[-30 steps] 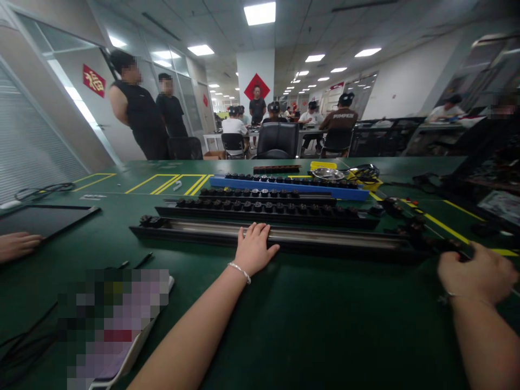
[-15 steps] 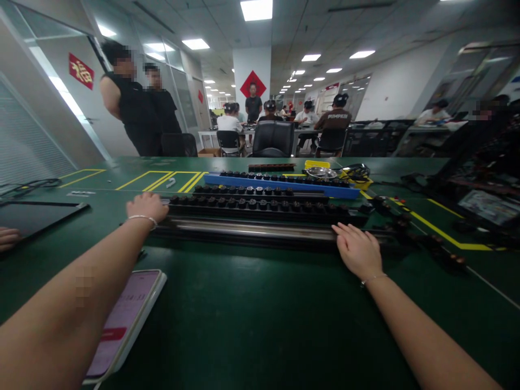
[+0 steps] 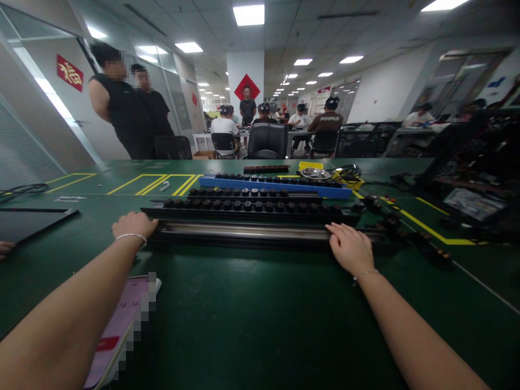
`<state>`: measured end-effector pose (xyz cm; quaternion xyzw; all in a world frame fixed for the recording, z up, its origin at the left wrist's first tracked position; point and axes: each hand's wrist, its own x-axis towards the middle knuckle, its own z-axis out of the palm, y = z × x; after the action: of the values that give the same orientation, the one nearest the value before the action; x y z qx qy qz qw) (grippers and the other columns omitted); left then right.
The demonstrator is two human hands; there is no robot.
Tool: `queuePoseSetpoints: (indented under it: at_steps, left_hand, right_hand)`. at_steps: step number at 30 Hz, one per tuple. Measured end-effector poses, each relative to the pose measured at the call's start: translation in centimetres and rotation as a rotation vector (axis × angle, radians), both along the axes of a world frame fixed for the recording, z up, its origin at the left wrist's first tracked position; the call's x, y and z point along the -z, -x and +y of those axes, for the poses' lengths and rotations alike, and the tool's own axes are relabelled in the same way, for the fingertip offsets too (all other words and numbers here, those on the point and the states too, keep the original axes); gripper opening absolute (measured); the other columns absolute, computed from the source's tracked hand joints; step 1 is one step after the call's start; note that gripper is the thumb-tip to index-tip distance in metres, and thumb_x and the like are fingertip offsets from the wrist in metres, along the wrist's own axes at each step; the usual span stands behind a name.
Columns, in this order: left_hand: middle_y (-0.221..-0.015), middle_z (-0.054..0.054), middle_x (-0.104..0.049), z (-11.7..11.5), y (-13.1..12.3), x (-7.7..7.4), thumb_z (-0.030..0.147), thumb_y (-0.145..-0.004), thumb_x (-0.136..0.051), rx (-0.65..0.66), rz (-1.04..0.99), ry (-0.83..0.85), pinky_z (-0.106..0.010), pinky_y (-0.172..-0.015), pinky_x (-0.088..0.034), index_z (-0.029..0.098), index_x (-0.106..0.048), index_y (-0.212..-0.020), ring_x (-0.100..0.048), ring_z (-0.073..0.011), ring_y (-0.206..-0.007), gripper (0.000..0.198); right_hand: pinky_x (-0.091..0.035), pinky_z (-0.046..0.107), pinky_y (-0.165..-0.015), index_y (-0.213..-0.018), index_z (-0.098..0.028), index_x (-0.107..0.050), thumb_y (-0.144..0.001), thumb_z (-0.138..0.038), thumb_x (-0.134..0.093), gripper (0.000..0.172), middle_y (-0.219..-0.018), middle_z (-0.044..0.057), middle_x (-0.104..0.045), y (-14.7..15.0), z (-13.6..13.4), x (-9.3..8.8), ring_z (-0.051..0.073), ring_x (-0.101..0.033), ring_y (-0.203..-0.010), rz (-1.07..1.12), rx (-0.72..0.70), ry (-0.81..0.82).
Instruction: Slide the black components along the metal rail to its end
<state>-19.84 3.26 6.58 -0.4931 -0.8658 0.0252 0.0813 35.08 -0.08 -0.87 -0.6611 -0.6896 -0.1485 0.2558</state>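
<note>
A long black rail with a silver channel (image 3: 252,233) lies across the green table (image 3: 260,314) in front of me. My left hand (image 3: 133,225) is curled over the rail's left end, fingers closed around it. My right hand (image 3: 350,248) lies on the rail toward its right end, fingers together and pressed on it. Behind it lie two more black rails filled with several black round parts (image 3: 252,207), and a blue rail (image 3: 276,185) with more of them.
A phone (image 3: 122,325) lies near my left forearm. A dark tablet (image 3: 28,222) and another person's fingers (image 3: 5,249) are at the far left. Loose black parts (image 3: 406,233), a metal bowl (image 3: 314,173), cables and a yellow box sit at the right. People stand and sit beyond the table.
My left hand slid from the rail's middle to its left end. My right hand came in from the far right onto the rail. Little has changed in the last half second.
</note>
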Motion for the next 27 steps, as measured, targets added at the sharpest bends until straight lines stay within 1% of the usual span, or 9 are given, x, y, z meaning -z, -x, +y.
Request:
queuePoseSetpoints:
  at_steps: [3,6,7,9,14,16,20,23,27]
  left_hand:
    - [-0.123,-0.023,-0.060,0.4,0.0,0.0,0.058,-0.079,-0.047,-0.010,-0.119,0.018,-0.046,-0.085,-0.045,0.004,-0.060,-0.115,-0.058,-0.0343,-0.108,0.066]
    - [-0.121,-0.023,-0.061,0.8,0.3,0.0,0.052,-0.075,-0.054,-0.013,-0.171,0.025,-0.041,-0.083,-0.047,0.004,-0.060,-0.111,-0.060,-0.0321,-0.106,0.061]
    - [-0.120,-0.022,-0.062,0.8,0.4,0.0,0.051,-0.075,-0.056,-0.006,-0.178,0.029,-0.039,-0.082,-0.047,0.004,-0.061,-0.110,-0.061,-0.0313,-0.105,0.059]
    - [-0.120,-0.023,-0.062,0.9,0.6,0.1,0.050,-0.074,-0.057,-0.005,-0.185,0.034,-0.040,-0.081,-0.047,0.004,-0.061,-0.108,-0.061,-0.0320,-0.105,0.057]
    - [-0.122,-0.022,-0.061,1.1,0.6,0.3,0.050,-0.073,-0.057,-0.051,-0.166,0.065,-0.047,-0.082,-0.046,0.005,-0.057,-0.116,-0.060,-0.0346,-0.106,0.062]
    - [-0.123,-0.021,-0.061,1.4,0.6,0.5,0.047,-0.074,-0.057,-0.047,-0.159,0.087,-0.046,-0.082,-0.047,0.006,-0.057,-0.116,-0.060,-0.0340,-0.106,0.059]
    - [-0.117,-0.020,-0.064,2.3,1.0,0.9,0.045,-0.071,-0.060,-0.025,-0.191,0.114,-0.039,-0.078,-0.049,0.008,-0.064,-0.106,-0.061,-0.0323,-0.102,0.051]
    - [-0.119,-0.022,-0.063,2.8,1.8,1.3,0.048,-0.068,-0.061,-0.014,-0.211,0.108,-0.039,-0.078,-0.049,0.008,-0.065,-0.103,-0.060,-0.0344,-0.103,0.053]
    - [-0.118,-0.021,-0.063,3.5,2.9,2.2,0.050,-0.065,-0.063,0.020,-0.248,0.087,-0.039,-0.080,-0.048,0.009,-0.066,-0.101,-0.060,-0.0352,-0.104,0.055]
  right_hand:
    - [-0.034,0.045,-0.100,-0.114,-0.026,-0.065,-0.087,-0.025,-0.036,0.039,-0.124,0.002,-0.063,0.1,0.0,0.0,0.022,-0.051,-0.119,0.012,-0.003,0.006]
    - [-0.033,0.044,-0.100,-0.114,-0.026,-0.064,-0.087,-0.026,-0.035,0.039,-0.124,0.002,-0.062,0.1,-0.1,0.0,0.022,-0.051,-0.119,0.014,-0.006,0.008]
    - [-0.033,0.044,-0.099,-0.114,-0.027,-0.064,-0.087,-0.026,-0.035,0.040,-0.125,0.002,-0.062,0.2,-0.1,-0.1,0.022,-0.051,-0.119,0.015,-0.006,0.008]
    - [-0.033,0.043,-0.099,-0.113,-0.027,-0.064,-0.087,-0.026,-0.035,0.040,-0.124,0.002,-0.062,0.2,-0.2,-0.1,0.021,-0.051,-0.119,0.018,-0.002,0.007]
    - [-0.033,0.042,-0.099,-0.113,-0.026,-0.065,-0.087,-0.026,-0.035,0.039,-0.124,0.002,-0.062,0.3,-0.2,-0.3,0.021,-0.051,-0.119,0.017,0.007,0.013]
    - [-0.034,0.042,-0.098,-0.113,-0.026,-0.065,-0.087,-0.026,-0.036,0.039,-0.124,0.002,-0.063,0.3,-0.2,-0.3,0.021,-0.051,-0.119,0.016,0.005,0.015]
    - [-0.035,0.041,-0.097,-0.113,-0.026,-0.065,-0.087,-0.026,-0.036,0.038,-0.124,0.001,-0.063,0.3,-0.2,-0.2,0.021,-0.052,-0.119,0.018,0.012,0.007]
    - [-0.035,0.042,-0.097,-0.113,-0.026,-0.065,-0.087,-0.025,-0.037,0.038,-0.124,0.001,-0.063,0.3,-0.1,-0.2,0.021,-0.052,-0.118,0.020,0.011,0.003]
    - [-0.034,0.042,-0.097,-0.112,-0.026,-0.065,-0.087,-0.025,-0.037,0.038,-0.123,0.001,-0.063,0.3,-0.1,-0.2,0.021,-0.052,-0.118,0.021,0.009,0.003]
